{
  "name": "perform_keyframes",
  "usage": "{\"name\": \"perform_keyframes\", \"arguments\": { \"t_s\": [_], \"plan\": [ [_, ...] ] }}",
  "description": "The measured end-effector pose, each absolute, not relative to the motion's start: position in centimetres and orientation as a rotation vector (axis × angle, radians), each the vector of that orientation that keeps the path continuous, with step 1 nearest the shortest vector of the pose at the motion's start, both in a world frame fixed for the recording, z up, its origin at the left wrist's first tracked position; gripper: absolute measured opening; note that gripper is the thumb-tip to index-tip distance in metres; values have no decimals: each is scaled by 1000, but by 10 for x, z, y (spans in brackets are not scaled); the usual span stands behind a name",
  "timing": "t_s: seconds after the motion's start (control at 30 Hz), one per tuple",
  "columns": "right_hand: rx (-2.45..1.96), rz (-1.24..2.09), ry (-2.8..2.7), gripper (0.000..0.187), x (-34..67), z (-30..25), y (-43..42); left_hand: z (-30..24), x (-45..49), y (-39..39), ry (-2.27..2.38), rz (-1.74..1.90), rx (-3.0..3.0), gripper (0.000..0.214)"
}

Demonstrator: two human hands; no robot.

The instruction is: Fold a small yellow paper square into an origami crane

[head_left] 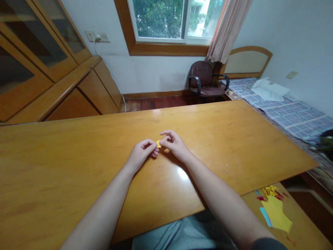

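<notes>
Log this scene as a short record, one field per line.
left hand: thumb and fingers pinching a small yellow piece, probably paper
right hand: thumb and fingers at the same piece's other end
work surface: glossy wooden table
lower surface, right: yellow sheet, blue sheet partly beneath it, yellow and red scraps
behind table: brown armchair below the window
far left: glass-doored cabinet
far right: bed with checked cover

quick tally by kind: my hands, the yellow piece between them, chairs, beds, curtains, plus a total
Hands, left hand and right hand: 2
Yellow piece: 1
Chair: 1
Bed: 1
Curtain: 1
Total: 6
</notes>
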State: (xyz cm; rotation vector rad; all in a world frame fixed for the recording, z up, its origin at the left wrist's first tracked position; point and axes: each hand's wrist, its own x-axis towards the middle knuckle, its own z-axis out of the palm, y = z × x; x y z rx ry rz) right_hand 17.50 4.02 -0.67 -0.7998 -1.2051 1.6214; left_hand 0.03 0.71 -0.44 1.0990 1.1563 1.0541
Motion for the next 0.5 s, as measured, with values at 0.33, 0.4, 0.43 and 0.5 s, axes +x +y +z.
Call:
{"name": "perform_keyframes", "arguments": {
  "t_s": [0.33,0.4,0.43,0.5],
  "plan": [
    [-806,1622,-1170,30,173,-13,44,-1,2,6,1182,1072,1143,28],
    [-826,1615,-1161,31,173,-12,43,-1,2,6,1189,1079,1150,29],
    [-831,1616,-1160,32,173,-11,43,-2,2,7,1193,1082,1153,29],
    [-825,1627,-1182,35,173,-9,42,-2,2,7,1201,1086,1158,29]
  ]
}}
